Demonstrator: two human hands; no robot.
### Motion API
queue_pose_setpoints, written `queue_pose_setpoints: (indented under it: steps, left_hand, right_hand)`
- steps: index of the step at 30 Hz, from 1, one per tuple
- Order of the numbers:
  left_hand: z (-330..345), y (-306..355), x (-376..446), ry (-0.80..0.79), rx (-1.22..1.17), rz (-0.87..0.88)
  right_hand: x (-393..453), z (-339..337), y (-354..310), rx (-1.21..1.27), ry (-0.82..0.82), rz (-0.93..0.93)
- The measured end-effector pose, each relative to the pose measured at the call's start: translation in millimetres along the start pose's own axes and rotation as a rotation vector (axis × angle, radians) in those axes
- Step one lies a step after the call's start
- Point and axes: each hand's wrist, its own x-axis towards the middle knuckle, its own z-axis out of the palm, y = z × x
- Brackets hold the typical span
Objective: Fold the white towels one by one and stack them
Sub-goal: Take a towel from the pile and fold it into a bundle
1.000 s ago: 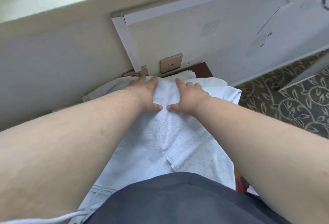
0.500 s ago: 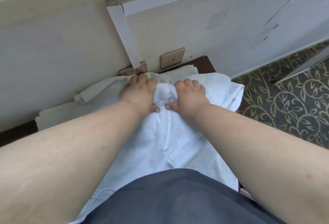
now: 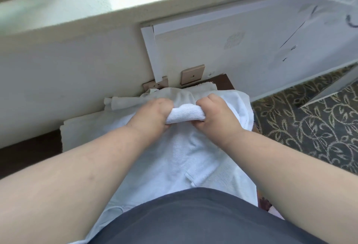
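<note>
A white towel [image 3: 186,158] lies stretched from my lap toward the wall, on top of other white cloth. Its far end is bunched into a thick fold [image 3: 185,114]. My left hand [image 3: 153,114] grips the left side of that fold, fingers curled under it. My right hand [image 3: 215,112] grips the right side the same way. More white towels [image 3: 124,103] lie crumpled behind my hands against the wall, and a flatter white cloth [image 3: 81,129] spreads to the left.
A cream wall [image 3: 77,69] with two tan socket plates [image 3: 191,74] stands right behind the towels. A dark wooden surface [image 3: 222,82] shows beneath them. Patterned carpet [image 3: 310,117] lies to the right. My dark clothing [image 3: 193,220] fills the near bottom.
My hands lay flat on the towel's far end, then curled. Now both grip that end and have pulled it up and back toward me as a bunched fold.
</note>
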Motion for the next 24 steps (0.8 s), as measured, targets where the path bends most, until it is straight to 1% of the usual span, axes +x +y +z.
queue_pose_setpoints:
  steps: [4, 8, 10, 17, 20, 24]
  left_hand:
    - [-34, 14, -24, -0.026, -0.015, -0.111]
    - [-74, 16, -59, -0.031, 0.07, -0.175]
    - [-92, 16, -79, -0.016, 0.128, -0.185]
    - [-140, -3, -163, 0.113, 0.267, -0.292]
    - [-156, -19, -210, 0.21, 0.286, -0.306]
    - [-178, -44, -282, 0.25, 0.345, -0.301]
  right_hand:
    - [-6, -19, -30, -0.03, -0.011, -0.077]
    - [-10, -32, -68, -0.105, -0.019, -0.217]
    - [-12, -37, -89, -0.132, 0.01, -0.278]
    - [-16, -35, -178, -0.103, 0.005, -0.495]
    - [-26, -26, -221, -0.093, 0.013, -0.583]
    - [-51, -5, -286, -0.125, 0.05, -0.666]
